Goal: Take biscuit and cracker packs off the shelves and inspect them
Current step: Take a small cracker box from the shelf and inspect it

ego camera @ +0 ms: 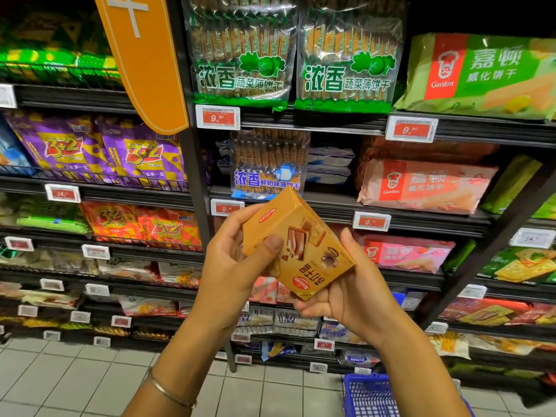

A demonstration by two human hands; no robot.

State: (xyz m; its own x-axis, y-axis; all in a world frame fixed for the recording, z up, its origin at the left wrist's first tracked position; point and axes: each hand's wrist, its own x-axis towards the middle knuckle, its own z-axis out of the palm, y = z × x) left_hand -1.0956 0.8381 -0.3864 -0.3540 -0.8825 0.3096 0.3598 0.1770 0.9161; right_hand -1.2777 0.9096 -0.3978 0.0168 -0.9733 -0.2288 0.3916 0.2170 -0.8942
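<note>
Several shelves (319,206) stacked with biscuit and cracker packs rise just beyond the fingers. A blue basket (370,395) sits low, beneath the right wrist.

The task's thing is an orange biscuit box (298,242), off the shelf and held tilted between both hands, its printed face turned up toward the camera with the lettering upside down. It looks like thin printed card, so it is probably light, stiff along its edges and easily dented on the broad faces. The contents are likely brittle. The glossy print may slide a little under dry skin, so the corners and narrow sides seem the safest places to hold it, with little squeeze across the middle.

The left hand (231,266) comes up from below with the wrist bent. Its thumb presses on the front face and its fingers (240,215) wrap the far upper-left side. The right hand (352,296) cradles the low corner, with fingers (307,307) curled beneath it and the thumb lying along the right edge. Both hands grip the box firmly.

A thin bracelet (168,392) circles the left forearm.
</note>
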